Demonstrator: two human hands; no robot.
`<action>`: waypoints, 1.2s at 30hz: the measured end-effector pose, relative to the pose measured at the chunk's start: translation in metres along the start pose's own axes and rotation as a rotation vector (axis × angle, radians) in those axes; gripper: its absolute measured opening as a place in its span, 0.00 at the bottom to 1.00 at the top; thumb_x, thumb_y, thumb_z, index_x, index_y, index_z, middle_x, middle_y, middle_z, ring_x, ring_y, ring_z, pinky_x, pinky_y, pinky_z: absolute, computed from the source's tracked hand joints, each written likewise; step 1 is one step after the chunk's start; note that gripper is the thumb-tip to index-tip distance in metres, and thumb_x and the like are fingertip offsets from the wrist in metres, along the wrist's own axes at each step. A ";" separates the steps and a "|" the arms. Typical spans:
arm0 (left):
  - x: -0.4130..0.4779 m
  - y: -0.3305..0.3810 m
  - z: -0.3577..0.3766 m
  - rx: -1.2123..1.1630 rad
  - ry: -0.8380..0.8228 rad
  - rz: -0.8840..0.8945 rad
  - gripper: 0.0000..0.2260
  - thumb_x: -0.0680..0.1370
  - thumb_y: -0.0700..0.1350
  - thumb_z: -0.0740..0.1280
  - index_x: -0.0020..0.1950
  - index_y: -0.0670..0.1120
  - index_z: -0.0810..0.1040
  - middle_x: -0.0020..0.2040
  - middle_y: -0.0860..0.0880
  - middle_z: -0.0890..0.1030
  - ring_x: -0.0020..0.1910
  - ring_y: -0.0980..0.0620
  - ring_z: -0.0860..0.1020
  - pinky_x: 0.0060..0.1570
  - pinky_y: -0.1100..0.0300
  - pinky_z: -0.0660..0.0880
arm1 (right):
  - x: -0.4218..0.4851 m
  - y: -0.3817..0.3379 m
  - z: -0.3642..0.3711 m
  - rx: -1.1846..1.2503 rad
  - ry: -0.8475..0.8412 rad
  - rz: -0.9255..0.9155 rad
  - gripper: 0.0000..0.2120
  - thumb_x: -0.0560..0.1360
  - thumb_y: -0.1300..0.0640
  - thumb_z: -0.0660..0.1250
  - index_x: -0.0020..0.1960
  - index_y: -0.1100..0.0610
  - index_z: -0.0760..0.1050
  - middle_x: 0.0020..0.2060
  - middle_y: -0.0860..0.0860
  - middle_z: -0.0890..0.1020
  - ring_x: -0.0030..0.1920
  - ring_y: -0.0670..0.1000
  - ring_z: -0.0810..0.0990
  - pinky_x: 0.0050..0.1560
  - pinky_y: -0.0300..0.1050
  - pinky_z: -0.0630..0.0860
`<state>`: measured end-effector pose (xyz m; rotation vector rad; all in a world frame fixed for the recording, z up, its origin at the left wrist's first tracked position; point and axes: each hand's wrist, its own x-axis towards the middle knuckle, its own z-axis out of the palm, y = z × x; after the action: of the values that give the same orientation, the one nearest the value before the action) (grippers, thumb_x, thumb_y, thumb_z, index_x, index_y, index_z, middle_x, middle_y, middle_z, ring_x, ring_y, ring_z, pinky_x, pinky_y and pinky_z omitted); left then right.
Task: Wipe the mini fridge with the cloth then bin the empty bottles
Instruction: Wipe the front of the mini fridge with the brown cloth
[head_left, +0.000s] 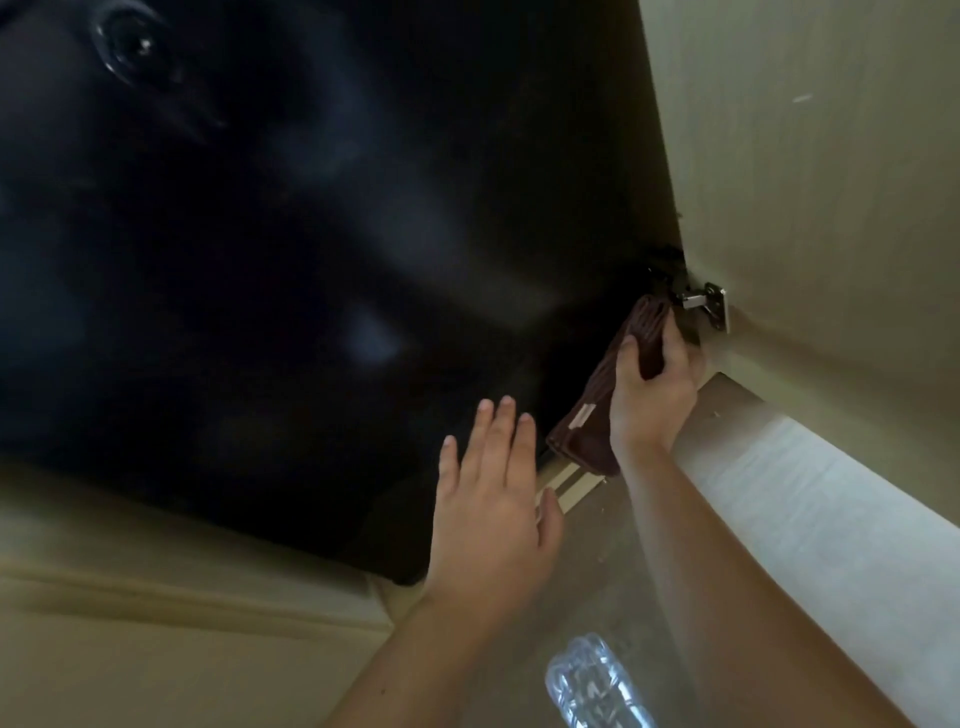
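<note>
The black mini fridge (260, 286) fills most of the view, its glossy front very close to the camera. My right hand (654, 384) grips a folded brown cloth (602, 405) and holds it against the fridge's right edge, beside the cabinet wall. My left hand (493, 493) lies flat with straight fingers on the fridge's lower right corner. A clear plastic bottle (597, 686) lies on the floor at the bottom, between my forearms.
A beige cabinet door (831, 182) stands open on the right, with a metal hinge (709, 304) just above the cloth. A pale cabinet panel (805, 493) runs under my right forearm. A cream ledge (156, 623) lies below the fridge.
</note>
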<state>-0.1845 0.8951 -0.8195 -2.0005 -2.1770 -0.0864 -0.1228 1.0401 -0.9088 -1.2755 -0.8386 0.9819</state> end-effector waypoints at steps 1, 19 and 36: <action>0.002 0.000 0.004 0.041 -0.009 0.042 0.25 0.71 0.48 0.62 0.66 0.39 0.70 0.68 0.42 0.70 0.69 0.45 0.64 0.63 0.42 0.57 | -0.003 -0.001 0.002 0.006 0.010 -0.015 0.21 0.75 0.56 0.64 0.68 0.52 0.68 0.64 0.53 0.67 0.61 0.50 0.70 0.60 0.38 0.68; 0.013 -0.021 0.027 0.242 -0.182 0.081 0.31 0.73 0.62 0.31 0.70 0.45 0.33 0.72 0.49 0.31 0.68 0.52 0.27 0.62 0.55 0.24 | -0.020 0.004 0.008 0.058 -0.024 -0.015 0.21 0.75 0.54 0.64 0.68 0.52 0.68 0.61 0.54 0.67 0.57 0.47 0.70 0.50 0.19 0.63; 0.013 -0.019 0.029 0.191 -0.200 0.075 0.30 0.74 0.62 0.36 0.70 0.46 0.33 0.73 0.48 0.33 0.70 0.53 0.29 0.63 0.56 0.26 | -0.038 0.027 -0.002 -0.043 -0.066 0.177 0.20 0.74 0.57 0.66 0.65 0.49 0.70 0.57 0.53 0.71 0.51 0.47 0.72 0.51 0.36 0.67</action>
<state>-0.2075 0.9105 -0.8438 -2.0541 -2.1268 0.3326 -0.1385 1.0042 -0.9347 -1.3778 -0.8109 1.1573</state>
